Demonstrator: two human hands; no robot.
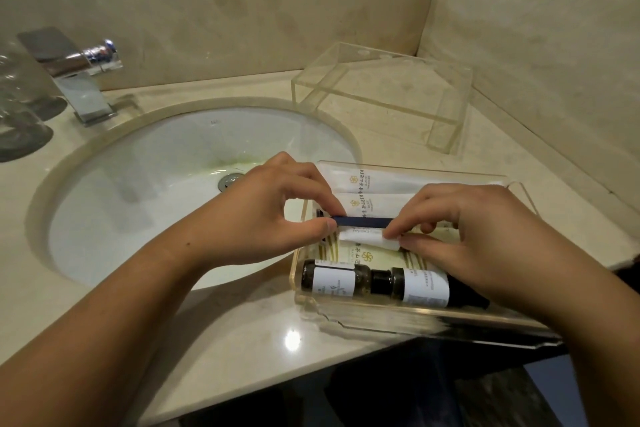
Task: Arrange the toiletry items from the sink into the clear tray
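Navy packet (pixel 362 221) pinched at both ends, left hand (pixel 273 208), right hand (pixel 460 229), over clear tray (pixel 311 308); probably just needs lowering between sachets.

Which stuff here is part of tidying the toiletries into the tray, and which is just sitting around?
Part of the job:
tray
dark strip, held by left hand and right hand
white packets
two dark bottles
sink

Just lying about:
tap
glasses
clear stand
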